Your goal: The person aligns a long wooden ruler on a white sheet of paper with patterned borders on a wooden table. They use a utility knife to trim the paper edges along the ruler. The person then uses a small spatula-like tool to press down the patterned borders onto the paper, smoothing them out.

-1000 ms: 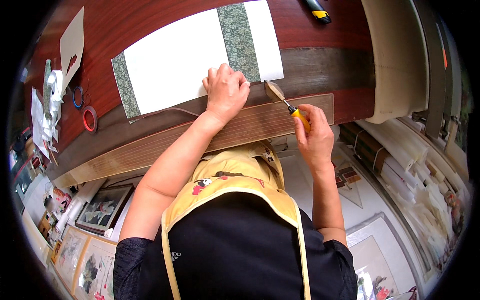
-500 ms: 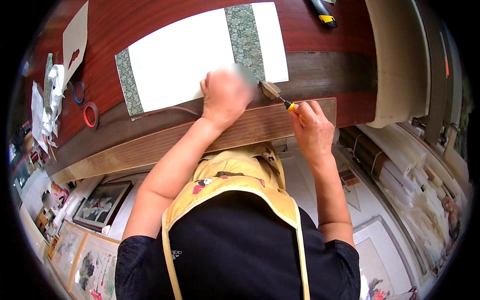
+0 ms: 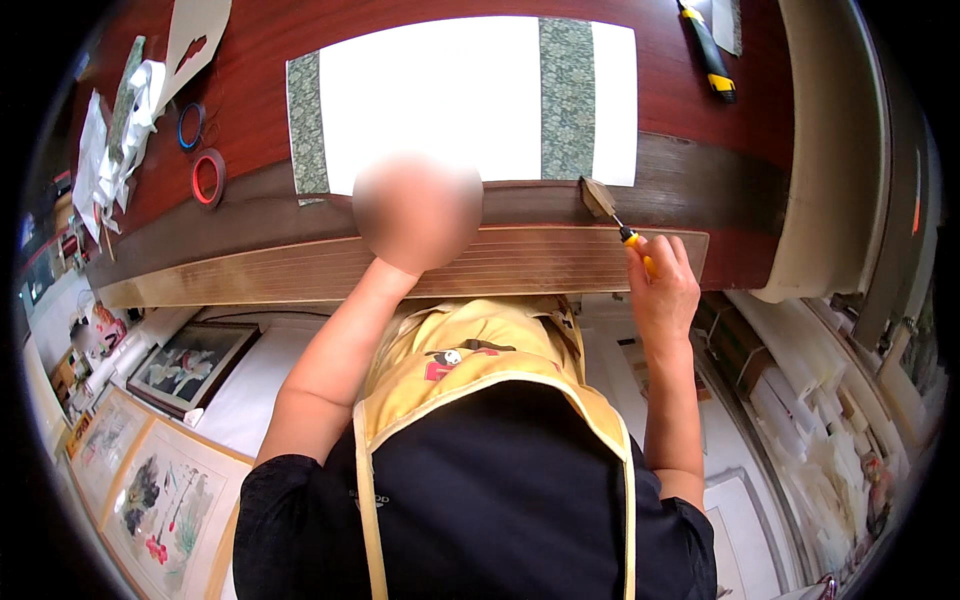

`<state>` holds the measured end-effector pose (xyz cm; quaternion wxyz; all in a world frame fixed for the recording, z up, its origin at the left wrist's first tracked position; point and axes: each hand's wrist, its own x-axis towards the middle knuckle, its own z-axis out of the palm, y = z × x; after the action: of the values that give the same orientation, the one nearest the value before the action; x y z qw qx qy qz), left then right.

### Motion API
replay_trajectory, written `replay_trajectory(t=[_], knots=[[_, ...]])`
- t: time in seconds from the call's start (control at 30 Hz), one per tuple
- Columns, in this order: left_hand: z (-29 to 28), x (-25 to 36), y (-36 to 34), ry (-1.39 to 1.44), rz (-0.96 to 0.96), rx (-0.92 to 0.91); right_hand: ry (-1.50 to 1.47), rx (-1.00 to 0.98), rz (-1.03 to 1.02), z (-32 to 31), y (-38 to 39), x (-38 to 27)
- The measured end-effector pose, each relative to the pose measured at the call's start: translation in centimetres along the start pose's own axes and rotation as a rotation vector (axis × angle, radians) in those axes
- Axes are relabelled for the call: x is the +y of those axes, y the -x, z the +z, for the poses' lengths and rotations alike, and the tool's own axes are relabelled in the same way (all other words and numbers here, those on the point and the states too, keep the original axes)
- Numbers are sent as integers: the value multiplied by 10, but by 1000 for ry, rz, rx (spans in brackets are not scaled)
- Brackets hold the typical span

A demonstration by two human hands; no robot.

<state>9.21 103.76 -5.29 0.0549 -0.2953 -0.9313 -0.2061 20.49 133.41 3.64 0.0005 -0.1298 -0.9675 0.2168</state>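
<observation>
A white paper sheet (image 3: 430, 100) with green patterned bands lies on the table; one band (image 3: 306, 120) is at its left end, the other (image 3: 567, 100) near its right end. My left hand (image 3: 415, 215) is over the sheet's near edge, left of its middle; its fingers are blurred out. My right hand (image 3: 665, 280) grips the yellow and black handle of a small trowel-shaped tool (image 3: 598, 198). Its flat brownish head, on a thin metal shaft, is at the sheet's near edge beside the right band.
A long lined wooden board (image 3: 520, 262) runs along the table's near edge. Blue (image 3: 190, 127) and red (image 3: 208, 178) tape rolls lie left, near crumpled white scraps (image 3: 135, 120). A yellow and black cutter (image 3: 712, 60) lies far right. Paper rolls (image 3: 790, 410) fill the lower right.
The view has shifted, so the table's things appear farther right. My left hand has moved left along the sheet's near edge, away from the right band. My right hand still holds the tool beside that band.
</observation>
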Motion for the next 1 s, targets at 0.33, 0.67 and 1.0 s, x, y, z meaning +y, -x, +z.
replay_trajectory(t=[0.33, 0.67, 1.0], knots=[[0, 0, -3, -169, 101, 189, 21, -24, -9, 1, 0, 0], [9, -7, 1, -157, 89, 200, 44, -35, 4, 2, 1, 2], [-13, 10, -8, -195, 60, 280, 48, -46, 3, 1, 1, 0]])
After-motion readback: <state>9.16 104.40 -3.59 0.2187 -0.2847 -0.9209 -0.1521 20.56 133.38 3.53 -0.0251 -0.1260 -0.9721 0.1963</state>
